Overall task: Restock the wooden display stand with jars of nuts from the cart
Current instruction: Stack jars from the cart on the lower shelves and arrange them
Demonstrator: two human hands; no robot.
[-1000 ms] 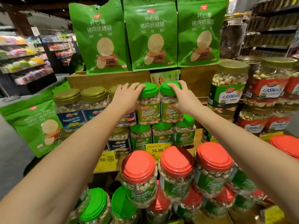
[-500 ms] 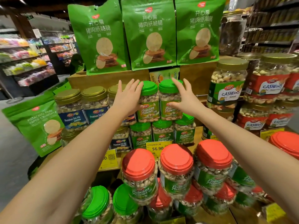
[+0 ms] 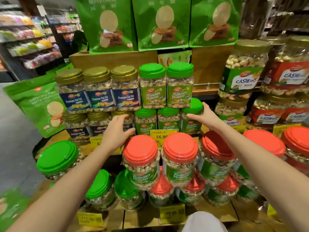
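Two green-lidded pistachio jars [image 3: 152, 86] [image 3: 180, 85] stand side by side on the wooden display stand [image 3: 113, 58], stacked on a lower row of three like jars [image 3: 168, 120]. My left hand [image 3: 115, 133] hovers open below them, in front of the lower nut-mix jars, holding nothing. My right hand [image 3: 206, 118] is open beside the rightmost lower jar [image 3: 192, 114]; its fingertips are at that jar's lid, and I cannot tell whether they touch it. The cart is out of view.
Gold-lidded Premium Nut Mix jars [image 3: 98, 91] stand left of the pistachios. Cashew jars [image 3: 242, 72] fill the right side. Red-lidded pistachio jars [image 3: 179, 158] crowd the front tier, with green-lidded ones [image 3: 57, 158] at the lower left. Green snack bags [image 3: 160, 22] hang above. Price tags [image 3: 161, 136] line the shelf edges.
Both hands let go of the two top green-lidded jars and dropped down and back toward me. The jars stay on the stack. The view has tilted downward.
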